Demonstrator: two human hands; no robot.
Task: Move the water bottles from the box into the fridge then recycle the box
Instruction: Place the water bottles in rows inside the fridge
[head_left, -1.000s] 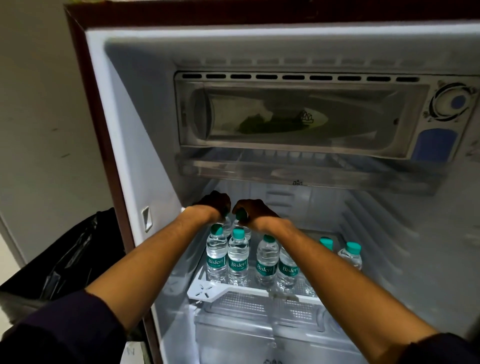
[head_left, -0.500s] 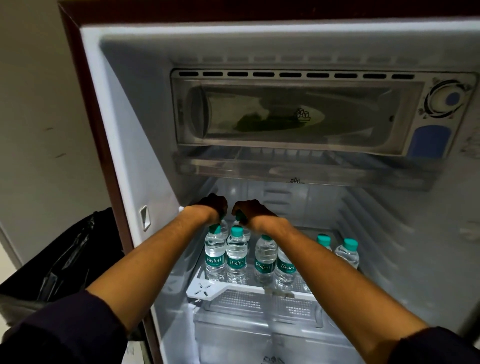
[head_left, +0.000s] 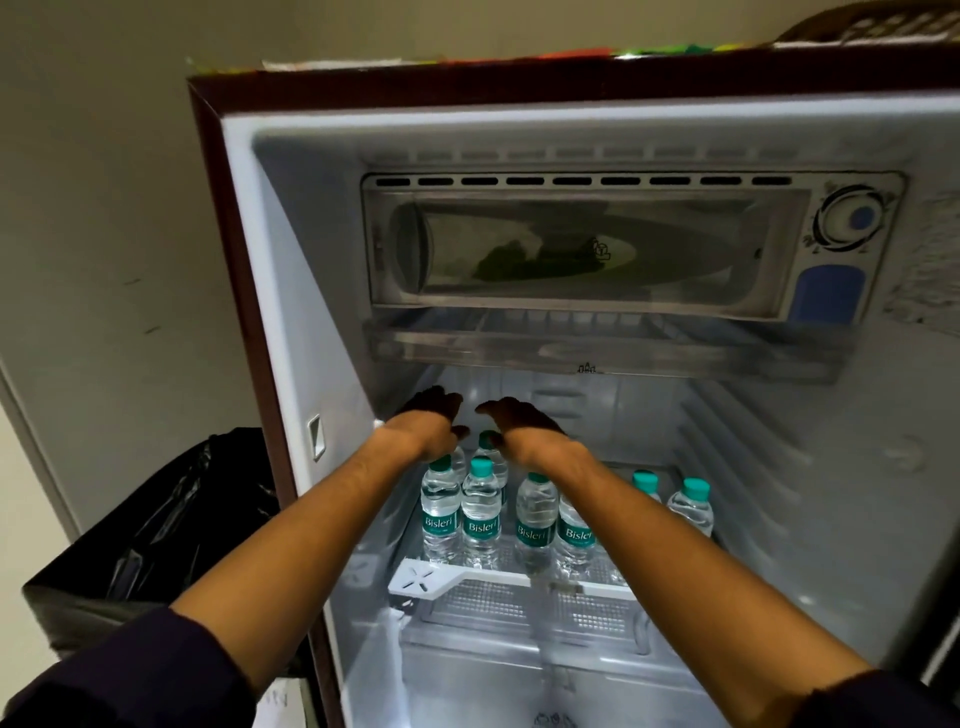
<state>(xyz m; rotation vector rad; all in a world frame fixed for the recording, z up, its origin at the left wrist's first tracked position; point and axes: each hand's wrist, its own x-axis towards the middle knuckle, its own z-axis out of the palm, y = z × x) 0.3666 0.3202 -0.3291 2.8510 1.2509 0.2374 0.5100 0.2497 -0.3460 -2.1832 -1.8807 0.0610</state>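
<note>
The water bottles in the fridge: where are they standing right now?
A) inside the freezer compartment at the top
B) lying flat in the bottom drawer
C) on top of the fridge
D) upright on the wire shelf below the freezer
D: the Bisleri water bottles with teal caps stand upright on the wire shelf, well below the freezer compartment, with both hands hovering above the back ones.
</note>
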